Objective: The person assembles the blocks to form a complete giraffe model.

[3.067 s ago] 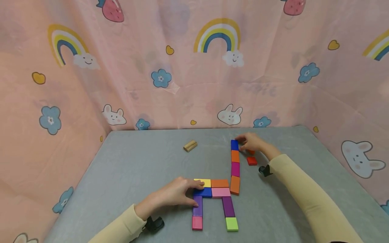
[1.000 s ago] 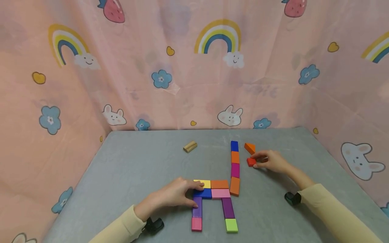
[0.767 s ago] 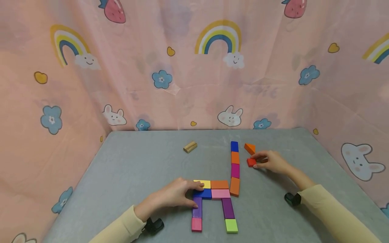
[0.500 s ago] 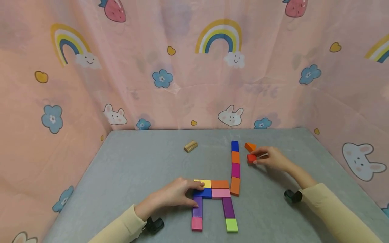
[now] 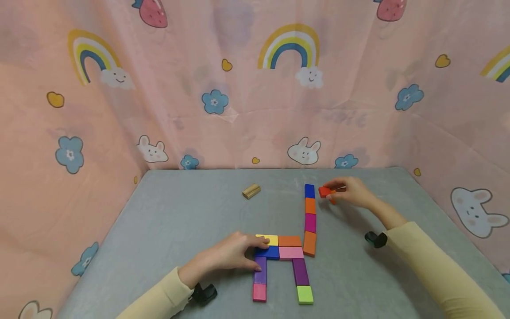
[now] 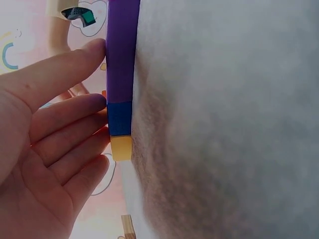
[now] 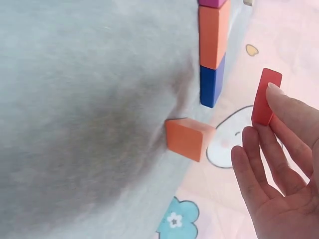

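Between thumb and fingers my right hand (image 5: 352,191) pinches a small red block (image 7: 264,97), raised over the orange triangular block (image 7: 185,140) lying on the table. To its left runs an upright column of blocks: blue (image 5: 309,191), orange, magenta (image 5: 310,223) and orange. My left hand (image 5: 229,252) rests at the left end of the flat figure, its relaxed fingertips touching the yellow block (image 5: 273,239) and the blue block (image 6: 119,118), its thumb at the purple block (image 6: 122,55). An orange block (image 5: 290,241) and a pink block (image 5: 291,253) complete that body.
A dark purple block (image 5: 300,272) with a lime green block (image 5: 305,295) forms the right leg; a pink-red block (image 5: 259,293) ends the left one. Plain wooden pieces (image 5: 251,191) lie at the back. A printed pink curtain (image 5: 179,66) surrounds the grey table (image 5: 179,199).
My right hand has gone from beside the blue block to the red block, pinched it, lifted it and carried it toward the back, over the orange triangular block. My left hand has stayed put.
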A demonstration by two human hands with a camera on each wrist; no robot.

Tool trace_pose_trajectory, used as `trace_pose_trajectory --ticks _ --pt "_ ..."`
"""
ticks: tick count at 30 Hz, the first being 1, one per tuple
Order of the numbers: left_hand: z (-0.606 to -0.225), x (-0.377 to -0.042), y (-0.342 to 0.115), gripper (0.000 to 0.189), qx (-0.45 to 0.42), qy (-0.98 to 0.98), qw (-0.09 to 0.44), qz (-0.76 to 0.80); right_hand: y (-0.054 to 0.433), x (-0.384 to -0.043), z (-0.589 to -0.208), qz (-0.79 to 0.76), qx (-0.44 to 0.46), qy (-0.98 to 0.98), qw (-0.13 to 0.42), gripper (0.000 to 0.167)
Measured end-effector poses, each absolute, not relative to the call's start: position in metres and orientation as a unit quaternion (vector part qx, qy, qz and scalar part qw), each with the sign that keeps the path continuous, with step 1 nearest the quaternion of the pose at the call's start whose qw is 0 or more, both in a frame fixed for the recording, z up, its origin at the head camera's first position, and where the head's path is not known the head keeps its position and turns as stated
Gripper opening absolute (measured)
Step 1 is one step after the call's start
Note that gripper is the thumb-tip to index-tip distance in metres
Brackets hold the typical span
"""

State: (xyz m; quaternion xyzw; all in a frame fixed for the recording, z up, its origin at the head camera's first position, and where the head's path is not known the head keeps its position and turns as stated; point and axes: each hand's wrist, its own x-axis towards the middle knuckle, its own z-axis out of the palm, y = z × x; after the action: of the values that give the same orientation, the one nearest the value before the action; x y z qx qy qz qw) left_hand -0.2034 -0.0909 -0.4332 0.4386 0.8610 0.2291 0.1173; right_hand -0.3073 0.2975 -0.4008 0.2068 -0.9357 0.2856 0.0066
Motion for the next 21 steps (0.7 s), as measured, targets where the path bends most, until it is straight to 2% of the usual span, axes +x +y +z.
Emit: trace_pose_trajectory --ticks 5,21 --pt "-0.434 -0.204 -0.091 0.052 0.437 0.862 0.117 0.230 0.290 -0.320 -0.397 0.266 0.210 -0.941 0.009 0.037" --pt "-0.434 -0.204 -0.092 0.052 0.432 0.866 0.117 0.223 0.272 -0.357 -0.391 0.270 0.167 -0.947 -0.052 0.038"
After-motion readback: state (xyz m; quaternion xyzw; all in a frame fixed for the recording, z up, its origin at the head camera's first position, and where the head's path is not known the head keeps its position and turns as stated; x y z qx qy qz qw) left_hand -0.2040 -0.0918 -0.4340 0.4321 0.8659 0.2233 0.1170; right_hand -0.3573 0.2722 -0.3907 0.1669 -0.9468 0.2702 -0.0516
